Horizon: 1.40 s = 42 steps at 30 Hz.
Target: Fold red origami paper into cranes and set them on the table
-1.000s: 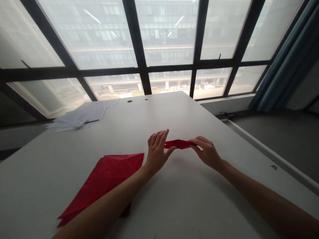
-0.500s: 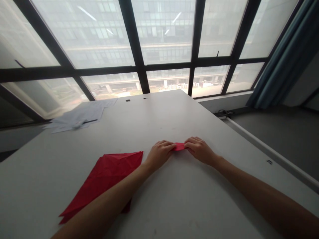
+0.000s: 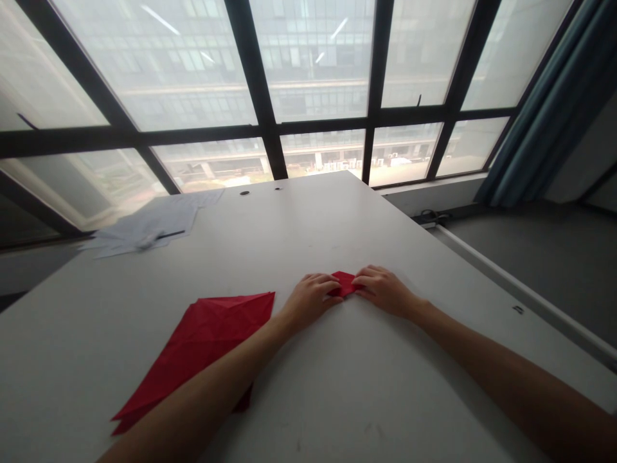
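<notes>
Both my hands rest on the white table [image 3: 337, 386], meeting over a small folded red paper piece [image 3: 344, 281]. My left hand [image 3: 311, 298] has its fingers curled and pinched onto the piece's left end. My right hand [image 3: 383, 290] is closed on its right end, fingertips pressing it down. Only a short strip of the red piece shows between the two hands. A large red paper sheet [image 3: 202, 341], creased and folded into a pointed shape, lies flat beside my left forearm, which covers its near edge.
Several white paper sheets [image 3: 144, 225] and a dark pen lie at the table's far left corner. Two small round holes sit near the far edge. Large windows stand behind the table; a blue curtain [image 3: 544, 109] hangs at right, above the floor beside the table's right edge.
A second ago my left hand was open and raised beside the longer red piece. It has since closed onto it, and both hands have drawn together, leaving less of the piece in sight.
</notes>
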Motion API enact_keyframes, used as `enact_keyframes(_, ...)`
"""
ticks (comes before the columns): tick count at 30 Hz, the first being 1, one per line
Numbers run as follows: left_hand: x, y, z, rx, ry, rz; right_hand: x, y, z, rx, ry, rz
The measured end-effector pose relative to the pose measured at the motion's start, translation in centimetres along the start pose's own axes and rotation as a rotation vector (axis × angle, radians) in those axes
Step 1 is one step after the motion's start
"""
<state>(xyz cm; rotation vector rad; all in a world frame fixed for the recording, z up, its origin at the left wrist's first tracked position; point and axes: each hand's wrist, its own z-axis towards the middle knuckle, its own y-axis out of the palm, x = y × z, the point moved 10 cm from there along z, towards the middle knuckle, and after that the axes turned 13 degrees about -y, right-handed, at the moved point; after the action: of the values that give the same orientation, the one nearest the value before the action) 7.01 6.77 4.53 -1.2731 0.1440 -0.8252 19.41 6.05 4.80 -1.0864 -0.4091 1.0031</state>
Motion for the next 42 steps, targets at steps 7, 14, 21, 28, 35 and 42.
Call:
enact_keyframes(7,0.3,-0.1,0.0,0.007,-0.016,-0.003,-0.2,0.1,0.0,0.007,-0.006,-0.052)
enact_keyframes(14,-0.2,0.2,0.4,0.038,-0.061,-0.05,1.2,0.0,-0.3,0.12,0.099,0.033)
enact_keyframes(21,-0.5,0.2,0.7,0.027,-0.107,-0.089,1.5,0.0,-0.2,0.114,0.122,0.013)
enact_keyframes(28,-0.4,-0.1,0.8,0.042,-0.14,-0.027,2.0,0.1,-0.4,0.089,0.17,-0.049)
enact_keyframes(35,0.6,0.0,0.6,0.003,-0.014,-0.002,2.5,0.6,-0.5,0.032,0.275,-0.138)
enact_keyframes(42,0.7,-0.1,0.3,0.008,-0.01,0.012,3.7,-0.8,-1.3,0.172,0.373,-0.141)
